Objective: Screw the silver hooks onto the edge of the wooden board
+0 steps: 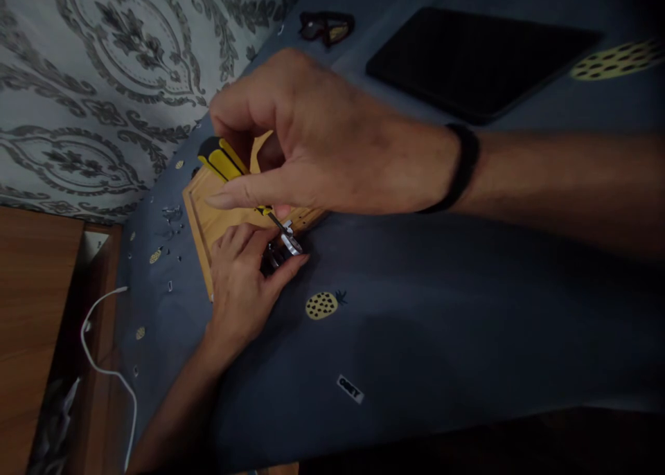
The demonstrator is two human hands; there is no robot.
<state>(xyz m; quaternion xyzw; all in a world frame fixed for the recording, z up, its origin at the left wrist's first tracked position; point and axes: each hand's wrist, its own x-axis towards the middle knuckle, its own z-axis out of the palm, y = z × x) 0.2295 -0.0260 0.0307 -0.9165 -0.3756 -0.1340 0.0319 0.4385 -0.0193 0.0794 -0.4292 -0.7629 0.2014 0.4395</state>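
My right hand (pixel 322 136), with a black band at the wrist, is closed around the yellow-and-black handle of a screwdriver (pixel 226 162). The screwdriver's shaft slants down to a shiny metal fitting (pixel 291 242) that looks like a cabinet hinge, at the edge of a wooden panel (pixel 200 219). My left hand (pixel 242 274) grips this hinge between thumb and fingers, its palm side resting by the panel. Part of the hinge is dark and hidden by the fingers. Whether the screwdriver's tip sits in a screw is too small to tell.
Small metal parts (pixel 172 215), likely screws and fittings, lie left of the panel on a dark blue pineapple-print cloth (pixel 415 309). Farther back are glasses (pixel 327 28) and a flat black tablet-like device (pixel 478 63). A white cable (pixel 96 364) hangs at the left beside wooden furniture (pixel 36 274).
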